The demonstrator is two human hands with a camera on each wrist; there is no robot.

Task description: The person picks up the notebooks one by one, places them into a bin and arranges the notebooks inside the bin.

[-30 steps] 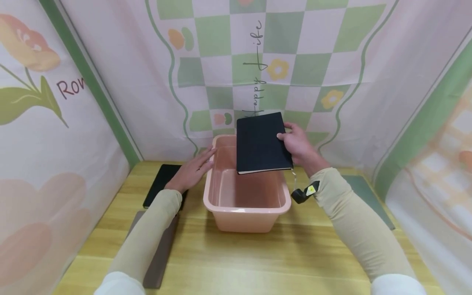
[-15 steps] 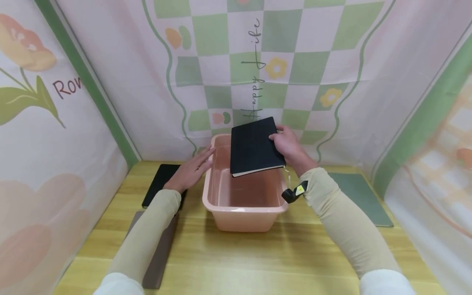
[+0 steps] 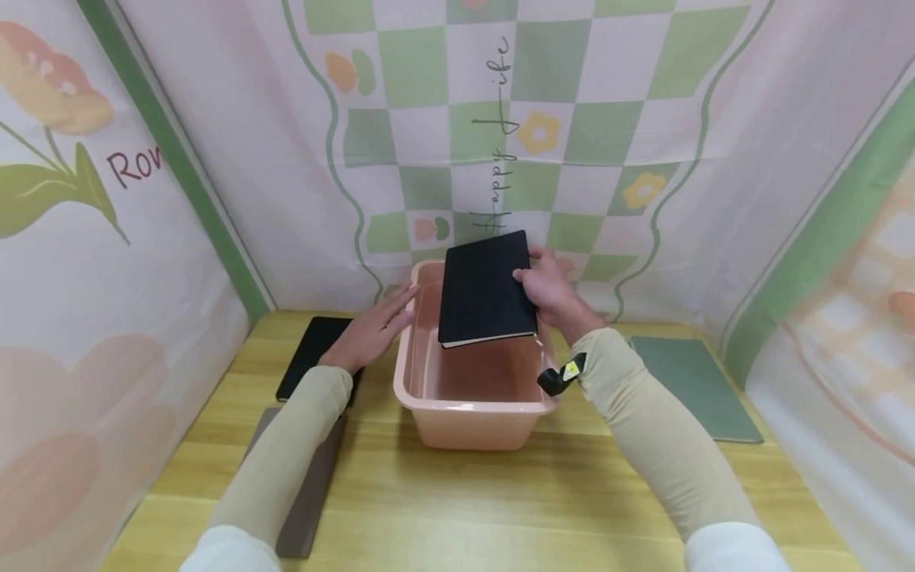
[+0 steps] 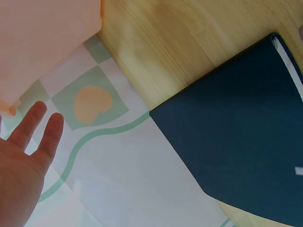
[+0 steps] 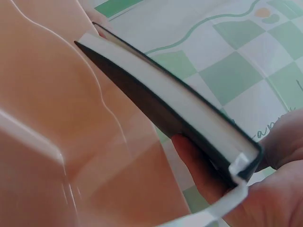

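My right hand (image 3: 554, 291) grips a black notebook (image 3: 486, 290) by its right edge, thumb on the cover and fingers underneath. The notebook is tilted over a pink plastic basin (image 3: 475, 407). In the right wrist view the notebook's white page edges (image 5: 175, 97) show between its covers, and a pale ribbon (image 5: 213, 208) hangs from the spine end. My left hand (image 3: 372, 330) lies with straight fingers at the basin's left rim. Below the left forearm, a second black notebook (image 3: 309, 357) lies on the table, partly hidden by that hand; it also fills the right of the left wrist view.
A brown notebook (image 3: 307, 496) lies at the front left of the wooden table (image 3: 443, 508), partly under the left sleeve. To the right is a green notebook (image 3: 693, 385), partly behind the right sleeve. A printed curtain (image 3: 400, 135) stands close behind the basin.
My right hand has moved the black notebook left and slightly down over the basin, tilting it a little more. The left hand stays at the rim.
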